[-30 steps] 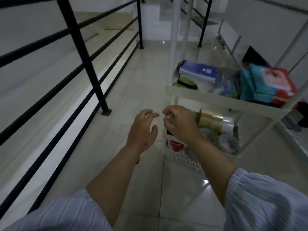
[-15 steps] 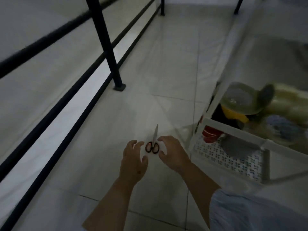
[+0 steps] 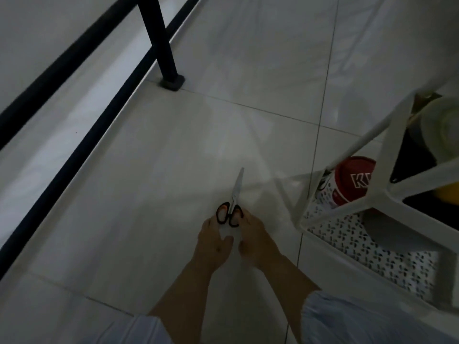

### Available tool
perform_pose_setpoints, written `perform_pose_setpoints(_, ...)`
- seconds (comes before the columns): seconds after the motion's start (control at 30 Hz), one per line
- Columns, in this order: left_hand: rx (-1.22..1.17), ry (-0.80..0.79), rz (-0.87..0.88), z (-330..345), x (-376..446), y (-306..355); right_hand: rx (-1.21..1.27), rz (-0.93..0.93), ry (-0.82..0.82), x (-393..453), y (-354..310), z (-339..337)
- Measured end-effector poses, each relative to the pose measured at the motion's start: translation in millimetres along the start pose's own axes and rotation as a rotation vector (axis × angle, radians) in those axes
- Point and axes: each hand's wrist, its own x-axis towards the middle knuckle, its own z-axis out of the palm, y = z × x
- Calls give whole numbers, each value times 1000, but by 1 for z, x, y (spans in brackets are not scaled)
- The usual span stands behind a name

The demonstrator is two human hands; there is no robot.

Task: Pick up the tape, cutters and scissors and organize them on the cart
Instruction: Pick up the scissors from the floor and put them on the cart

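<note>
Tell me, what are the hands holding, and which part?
Both hands, left hand and right hand, are on the scissors at the black handle loops. The blades point away, free. Whether the grip has lifted them off the floor cannot be told.

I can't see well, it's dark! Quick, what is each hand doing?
Left hand: fingers at the black-handled metal scissors on the floor; grip cannot be told.
Right hand: same, at the other handle loop.
</note>
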Motion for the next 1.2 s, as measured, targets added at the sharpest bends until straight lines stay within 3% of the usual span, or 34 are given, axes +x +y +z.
perform_pose_setpoints(0.13, -452, -42, -64, 0, 12, 11, -110, -59, 50, -3, 12, 11)
perform_pose_setpoints(0.2, -572, 33, -154, 1, 11, 14, -70, -69, 61, -4, 13, 11)
perform_pose_setpoints(0.33, -578, 202, -257, 6, 1, 14, 47, -143, 95, -9, 9, 6)
perform_pose_setpoints(0.5, -782, 325, -314, 2, -10, 28, 93, -144, 133, -27, -1, 5)
perform_pose_setpoints(0.73, -633, 208, -160, -43, -51, 49, -5, -234, 317, -58, -29, -29)
perform_pose_setpoints(0.87, -705, 182, -100, -72, -78, 71, -169, -283, 484, -78, -51, -62)
perform_pose_setpoints(1.2, -675, 154, 161, -126, -171, 153, -243, -411, 803, -176, -93, -133)
